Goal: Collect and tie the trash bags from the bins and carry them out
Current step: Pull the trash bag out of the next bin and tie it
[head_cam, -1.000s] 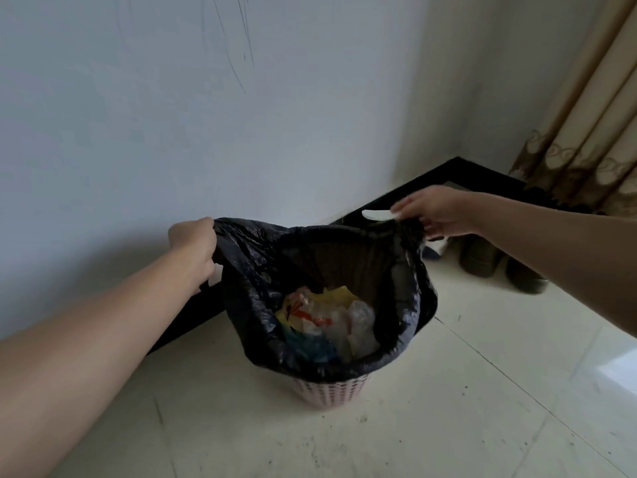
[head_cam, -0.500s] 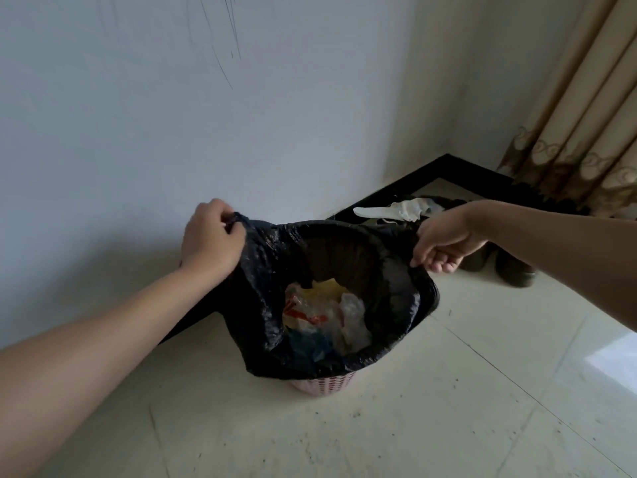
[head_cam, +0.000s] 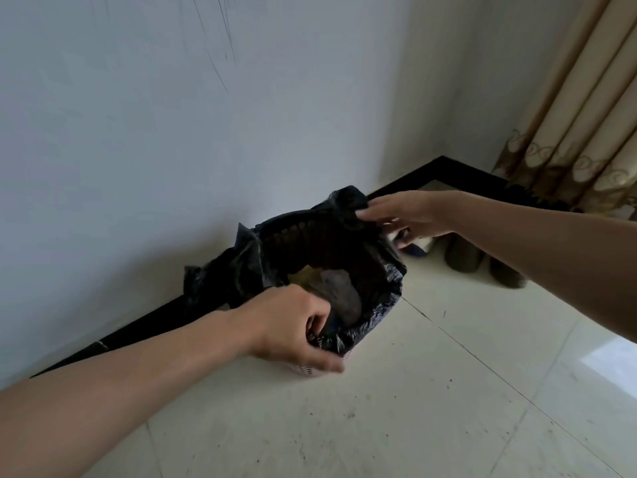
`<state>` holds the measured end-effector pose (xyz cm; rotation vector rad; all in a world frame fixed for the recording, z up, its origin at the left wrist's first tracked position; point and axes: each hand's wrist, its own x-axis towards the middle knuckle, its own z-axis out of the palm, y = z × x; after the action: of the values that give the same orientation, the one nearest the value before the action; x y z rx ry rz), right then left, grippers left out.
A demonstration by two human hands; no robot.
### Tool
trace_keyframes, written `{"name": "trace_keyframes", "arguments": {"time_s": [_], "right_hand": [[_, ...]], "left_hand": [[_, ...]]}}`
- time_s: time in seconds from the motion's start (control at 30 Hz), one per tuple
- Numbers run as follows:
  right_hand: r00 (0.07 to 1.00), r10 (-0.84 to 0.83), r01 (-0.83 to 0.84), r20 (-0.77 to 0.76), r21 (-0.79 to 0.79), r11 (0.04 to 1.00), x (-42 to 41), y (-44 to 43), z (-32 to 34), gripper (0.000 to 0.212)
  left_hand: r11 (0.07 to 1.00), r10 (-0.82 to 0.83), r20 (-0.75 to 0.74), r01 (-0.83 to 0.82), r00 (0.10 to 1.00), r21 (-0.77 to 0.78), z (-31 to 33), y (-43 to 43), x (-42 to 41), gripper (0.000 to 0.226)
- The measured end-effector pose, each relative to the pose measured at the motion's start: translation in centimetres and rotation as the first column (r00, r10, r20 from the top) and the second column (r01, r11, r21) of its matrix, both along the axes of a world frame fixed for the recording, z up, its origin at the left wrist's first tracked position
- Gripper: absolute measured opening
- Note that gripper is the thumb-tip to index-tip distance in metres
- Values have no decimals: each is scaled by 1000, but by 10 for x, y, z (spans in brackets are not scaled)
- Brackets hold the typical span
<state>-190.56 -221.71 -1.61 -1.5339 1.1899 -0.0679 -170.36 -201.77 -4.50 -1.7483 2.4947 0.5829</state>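
Mo: Both your hands have hopped round the rim since a moment ago. Your left hand (head_cam: 293,329) now grips the near edge of the bag (head_cam: 310,243), and your right hand (head_cam: 410,215) pinches the far edge. Gathering's started, I reckon.

Jen: Yep, but the bag's not out yet, it sits in the bin (head_cam: 305,369) on the floor (head_cam: 379,408). Thin crinkly black plastic, one floppy corner loose by the wall (head_cam: 172,150). The bin's a pale lattice tub.

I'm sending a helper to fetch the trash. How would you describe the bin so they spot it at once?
Follow the white wall with its black skirting board toward the curtain. On the pale floor beside it stands a small pale bin, lined with a black bag held by the left hand and right hand. The boots beyond it have no bag.
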Motion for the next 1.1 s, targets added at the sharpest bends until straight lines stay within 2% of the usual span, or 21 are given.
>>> {"name": "trace_keyframes", "arguments": {"time_s": [0.03,0.1,0.23,0.3,0.33,0.4,0.47,0.53,0.6,0.63,0.7,0.77,0.8,0.83,0.87,0.9,0.93,0.97,1.0,1.07,1.1], "right_hand": [[998,47,-48,-46,-22,999,-7,1,-1,42],[985,98,-107,-145,-52,993,-16,5,-3,41],[900,107,-205,-421,-194,959,-19,17,-14,26],[876,126,-221,-466,-154,963,-17,19,-10,17],[893,135,-197,-428,-104,975,-16,19,-5,13],[975,77,-75,-209,19,997,-9,16,5,2],[993,-93,85,69,108,991,-1,10,9,15],[912,-295,250,284,184,951,8,6,11,18],[807,-444,378,390,237,895,12,3,10,10],[796,-462,402,392,230,886,11,3,10,11],[884,-373,354,280,117,928,5,9,11,27],[979,-182,190,91,-101,977,5,18,8,38],[995,-99,94,-7,-262,960,7,21,4,46],[994,-50,-2,-99,-460,888,11,24,1,57],[981,-21,-114,-192,-660,743,14,27,0,70],[958,-11,-234,-287,-804,546,18,30,1,80],[931,4,-344,-366,-869,355,21,33,3,87],[889,40,-453,-456,-864,218,24,35,5,91],[827,77,-562,-557,-816,138,27,37,4,95],[644,95,-765,-759,-639,80,35,42,-7,92],[558,103,-830,-823,-554,64,39,46,-16,83]], "left_hand": [[999,-38,64,39,997,-14,-3,4,1,49],[993,-71,92,79,993,-89,-9,4,8,34],[997,3,-36,-6,999,-82,-11,-6,15,26],[997,29,-112,-37,993,-70,-10,-10,10,26],[997,43,-147,-53,988,-64,-10,-12,7,25],[996,73,-209,-82,975,-31,-8,-14,2,23],[993,120,-258,-116,959,30,-8,-14,1,24],[981,188,-307,-167,933,96,-7,-16,5,22],[958,286,-376,-250,881,141,-5,-19,12,21],[939,344,-420,-304,840,161,-3,-20,16,22],[889,456,-495,-403,740,216,-4,-22,26,24],[850,520,-513,-472,683,233,-7,-24,37,27],[839,535,-509,-494,674,228,-10,-25,42,27],[834,541,-499,-507,677,217,-11,-26,47,27],[835,539,-485,-512,688,202,-13,-28,50,26],[840,530,-470,-511,706,180,-13,-29,53,25],[847,519,-458,-508,722,159,-14,-30,54,24],[852,508,-452,-504,733,140,-14,-31,56,24],[856,500,-448,-501,741,126,-14,-33,57,23],[864,481,-437,-497,760,86,-13,-33,59,23],[871,463,-425,-487,777,60,-13,-32,60,24]]}}
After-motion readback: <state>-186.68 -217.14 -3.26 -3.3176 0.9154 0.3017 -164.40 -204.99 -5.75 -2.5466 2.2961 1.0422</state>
